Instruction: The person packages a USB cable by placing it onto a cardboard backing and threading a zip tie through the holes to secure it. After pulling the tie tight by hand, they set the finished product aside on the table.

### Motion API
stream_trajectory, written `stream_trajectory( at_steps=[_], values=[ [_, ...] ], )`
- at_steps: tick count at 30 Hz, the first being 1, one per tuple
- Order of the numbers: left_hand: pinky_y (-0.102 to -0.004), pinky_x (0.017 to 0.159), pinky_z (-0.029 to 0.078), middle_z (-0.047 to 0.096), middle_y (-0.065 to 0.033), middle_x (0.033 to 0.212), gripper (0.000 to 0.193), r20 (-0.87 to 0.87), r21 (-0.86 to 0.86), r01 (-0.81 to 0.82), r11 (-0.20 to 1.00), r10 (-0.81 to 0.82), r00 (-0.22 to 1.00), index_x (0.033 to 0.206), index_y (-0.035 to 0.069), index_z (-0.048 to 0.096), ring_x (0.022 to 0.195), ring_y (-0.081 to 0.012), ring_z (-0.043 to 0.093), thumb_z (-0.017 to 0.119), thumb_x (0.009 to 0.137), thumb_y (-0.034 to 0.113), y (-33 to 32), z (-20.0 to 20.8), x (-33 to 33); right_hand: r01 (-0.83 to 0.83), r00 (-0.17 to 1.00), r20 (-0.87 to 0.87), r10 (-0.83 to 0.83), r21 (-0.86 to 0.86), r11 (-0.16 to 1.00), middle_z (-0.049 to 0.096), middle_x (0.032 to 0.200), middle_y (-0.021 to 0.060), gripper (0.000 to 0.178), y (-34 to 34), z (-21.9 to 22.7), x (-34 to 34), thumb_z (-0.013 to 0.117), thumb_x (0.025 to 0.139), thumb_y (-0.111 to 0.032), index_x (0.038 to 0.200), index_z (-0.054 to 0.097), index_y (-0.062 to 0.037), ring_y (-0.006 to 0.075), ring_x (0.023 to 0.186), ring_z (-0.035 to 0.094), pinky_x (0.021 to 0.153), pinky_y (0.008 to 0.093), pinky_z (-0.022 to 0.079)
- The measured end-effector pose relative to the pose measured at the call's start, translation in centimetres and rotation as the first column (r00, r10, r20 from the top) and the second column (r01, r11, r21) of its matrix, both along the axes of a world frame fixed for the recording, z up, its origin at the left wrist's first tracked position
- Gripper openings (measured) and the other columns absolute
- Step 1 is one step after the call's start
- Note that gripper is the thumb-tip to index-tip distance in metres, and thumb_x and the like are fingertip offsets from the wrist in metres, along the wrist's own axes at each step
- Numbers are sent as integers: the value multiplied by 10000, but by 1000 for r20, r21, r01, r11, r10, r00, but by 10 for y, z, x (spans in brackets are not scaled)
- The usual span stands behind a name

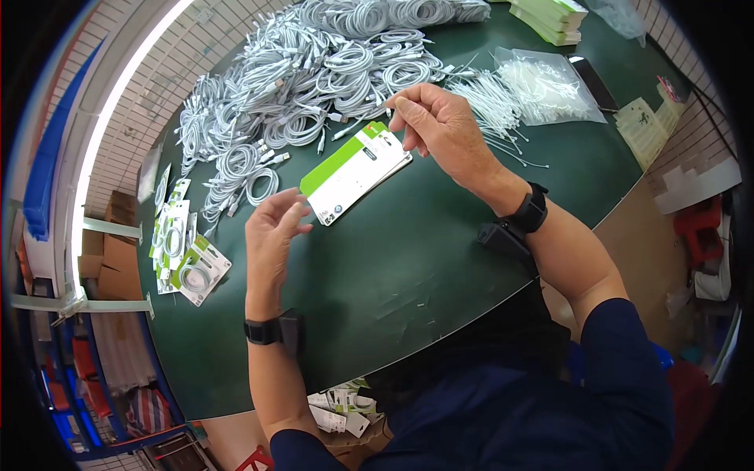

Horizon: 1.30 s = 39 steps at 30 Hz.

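A small stack of white and green packaging cards [357, 174] lies tilted on the dark green table. By its lower left corner is my left hand [271, 235], fingers loosely bent and apart, holding nothing I can see. My right hand [446, 133] hovers over the stack's upper right end. Its thumb and forefinger are pinched together; whatever is between them is too small to make out. Beyond both hands rises a large heap of coiled grey-white cables [314, 71]. Loose white cable ties [487, 102] fan out to the right of the heap.
Finished-looking cards with coiled cables [177, 243] pile up at the table's left edge. A clear bag of ties [546, 86], a dark phone [593, 82] and a stack of green cards [548, 20] sit at the far right. Below the near edge, a box holds more carded packs [345, 404].
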State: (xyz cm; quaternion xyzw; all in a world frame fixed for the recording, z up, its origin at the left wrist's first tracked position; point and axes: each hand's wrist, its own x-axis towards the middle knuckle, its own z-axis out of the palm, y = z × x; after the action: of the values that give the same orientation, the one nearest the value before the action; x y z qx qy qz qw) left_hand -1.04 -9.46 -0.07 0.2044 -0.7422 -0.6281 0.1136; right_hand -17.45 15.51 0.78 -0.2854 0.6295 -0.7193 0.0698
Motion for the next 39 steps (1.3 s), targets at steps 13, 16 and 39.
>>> stream_trajectory(
  at_steps=[13,16,39],
  values=[
    [-431,826,522,682,-198,918,255,133,-969,132,209,-10,991,1013,-26,662,875,-376,654,714,829,141,-73,-14,-37,29,1000,7,-29,28,999,659,785,-13,195,4,-4,-4,564,1034,-186,1062,687,-37,15,599,561,495,168,420],
    [-431,804,519,679,-190,895,252,187,-929,138,344,115,976,994,-33,642,852,-379,644,699,845,163,-76,-21,-34,-9,998,-62,12,51,999,655,776,-19,196,1,-4,0,559,1034,-189,1052,689,-43,14,587,558,492,172,419],
    [-246,597,386,489,-2,716,368,-343,281,13,960,87,935,1072,22,577,704,-127,539,480,1075,377,17,35,8,-361,933,76,352,192,913,654,757,-2,178,-6,-13,24,580,1015,-152,1027,688,-11,29,576,562,500,179,422]
  ],
)
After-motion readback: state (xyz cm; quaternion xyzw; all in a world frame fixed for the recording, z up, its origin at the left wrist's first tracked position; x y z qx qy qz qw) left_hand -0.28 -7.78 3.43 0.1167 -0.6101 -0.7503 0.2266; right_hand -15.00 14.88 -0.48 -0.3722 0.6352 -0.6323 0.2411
